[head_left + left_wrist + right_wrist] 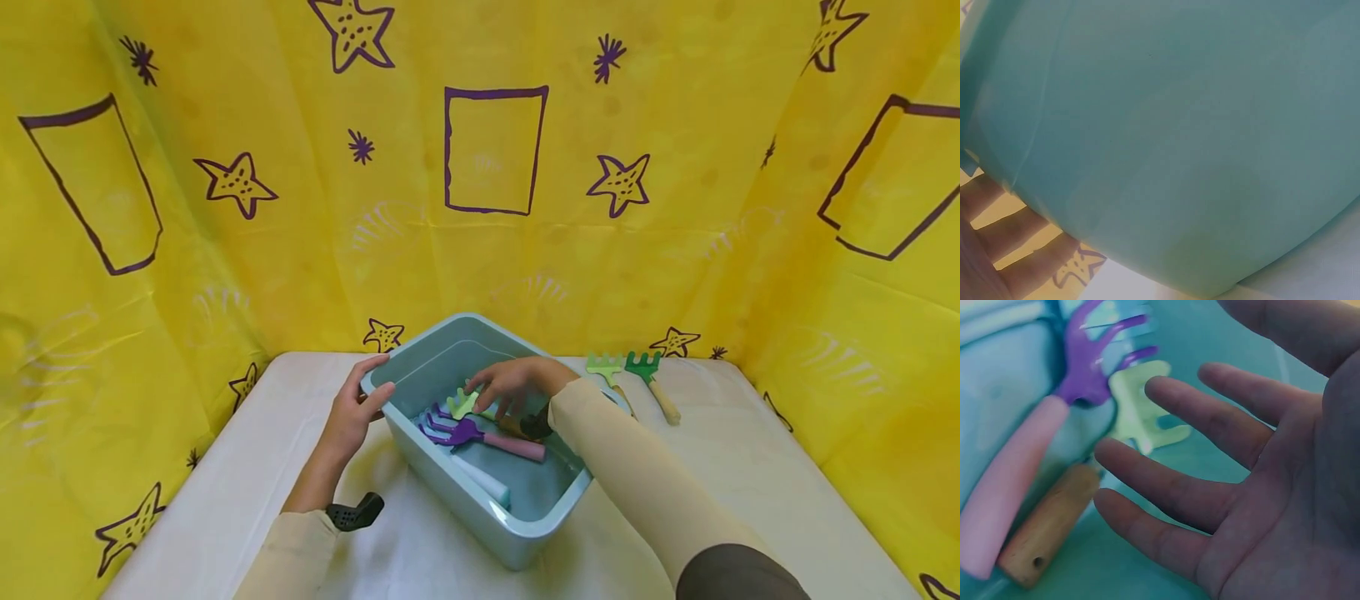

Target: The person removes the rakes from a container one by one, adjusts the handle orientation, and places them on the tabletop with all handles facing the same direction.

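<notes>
A light-blue plastic tub point(450, 467) sits on the white table. My left hand point(354, 408) grips its left corner, the thumb and fingers spread around the outer walls; in the left wrist view fingers point(1029, 253) lie along the tub's outside. Inside the tub, my right hand point(513, 383) hovers with loosely extended fingers and holds nothing. Beneath those fingers is a light-green hand rake point(1138, 409) with a wooden handle point(1054, 525). Beside it lies a purple hand rake point(1088, 369) with a pink handle point(1013, 487).
A white and teal cylindrical piece point(483, 479) lies along the tub's near wall. Right of the tub, a light-green rake point(604, 365) and a dark-green rake point(643, 367), both wooden-handled, rest on the white table point(750, 483). Yellow patterned cloth point(487, 275) surrounds the table.
</notes>
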Demonstrator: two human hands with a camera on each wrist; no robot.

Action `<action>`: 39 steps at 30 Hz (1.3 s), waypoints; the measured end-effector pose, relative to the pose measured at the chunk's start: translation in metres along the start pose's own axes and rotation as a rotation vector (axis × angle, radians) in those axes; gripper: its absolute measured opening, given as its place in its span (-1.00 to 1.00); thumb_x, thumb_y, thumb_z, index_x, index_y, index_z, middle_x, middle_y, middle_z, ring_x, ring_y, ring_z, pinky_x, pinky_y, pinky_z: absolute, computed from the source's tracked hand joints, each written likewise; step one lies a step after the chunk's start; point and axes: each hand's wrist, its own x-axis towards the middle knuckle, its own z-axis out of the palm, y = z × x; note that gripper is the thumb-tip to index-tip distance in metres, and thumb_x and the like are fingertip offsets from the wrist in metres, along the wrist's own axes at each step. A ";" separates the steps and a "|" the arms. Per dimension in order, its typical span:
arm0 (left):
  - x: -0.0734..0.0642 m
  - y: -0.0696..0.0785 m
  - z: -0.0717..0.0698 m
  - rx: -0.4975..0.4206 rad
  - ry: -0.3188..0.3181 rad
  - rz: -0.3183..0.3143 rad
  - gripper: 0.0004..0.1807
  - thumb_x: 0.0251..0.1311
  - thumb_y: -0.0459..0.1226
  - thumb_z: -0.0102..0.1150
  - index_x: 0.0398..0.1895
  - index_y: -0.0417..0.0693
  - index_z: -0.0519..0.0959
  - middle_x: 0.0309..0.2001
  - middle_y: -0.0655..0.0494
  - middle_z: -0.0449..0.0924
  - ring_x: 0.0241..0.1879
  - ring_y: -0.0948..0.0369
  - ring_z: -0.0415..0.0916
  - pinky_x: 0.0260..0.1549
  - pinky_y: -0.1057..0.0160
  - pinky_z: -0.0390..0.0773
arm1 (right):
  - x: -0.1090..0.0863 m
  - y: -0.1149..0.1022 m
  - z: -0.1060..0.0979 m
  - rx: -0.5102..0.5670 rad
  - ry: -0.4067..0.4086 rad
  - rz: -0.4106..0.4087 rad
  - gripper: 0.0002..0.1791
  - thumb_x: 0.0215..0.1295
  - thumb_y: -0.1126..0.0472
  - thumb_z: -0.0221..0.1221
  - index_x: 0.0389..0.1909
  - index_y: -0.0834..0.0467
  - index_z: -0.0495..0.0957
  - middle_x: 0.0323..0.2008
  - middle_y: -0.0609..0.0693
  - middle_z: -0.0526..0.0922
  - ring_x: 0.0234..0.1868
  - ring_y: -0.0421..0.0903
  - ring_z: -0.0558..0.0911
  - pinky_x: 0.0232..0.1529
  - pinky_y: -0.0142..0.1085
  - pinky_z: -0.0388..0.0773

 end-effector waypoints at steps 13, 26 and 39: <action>-0.001 0.000 0.002 -0.030 -0.007 0.011 -0.46 0.39 -0.14 0.06 0.40 0.14 0.23 0.37 -0.13 0.22 0.19 -0.26 0.35 0.01 -0.20 0.49 | 0.005 0.008 0.017 -0.046 -0.090 0.195 -0.46 0.19 0.07 0.30 0.23 0.01 0.50 0.22 0.14 0.41 0.16 0.30 0.45 0.19 0.17 0.37; -0.009 0.022 0.002 -0.031 -0.026 -0.017 -0.44 0.39 -0.20 0.04 0.42 0.01 0.20 0.38 -0.21 0.19 0.20 -0.29 0.33 0.03 -0.22 0.46 | 0.008 0.008 0.029 -0.160 -0.142 0.124 -0.46 0.17 0.34 0.23 0.23 0.07 0.48 -0.09 0.07 0.53 -0.12 0.04 0.54 0.16 0.03 0.43; 0.001 0.000 0.000 -0.010 -0.001 0.012 -0.46 0.38 -0.15 0.06 0.39 0.16 0.24 0.36 -0.12 0.23 0.18 -0.26 0.37 0.00 -0.20 0.49 | 0.010 0.005 0.030 -0.169 -0.181 0.115 -0.47 0.18 0.37 0.21 0.22 0.11 0.48 0.02 0.01 0.56 -0.01 -0.05 0.54 0.24 -0.04 0.38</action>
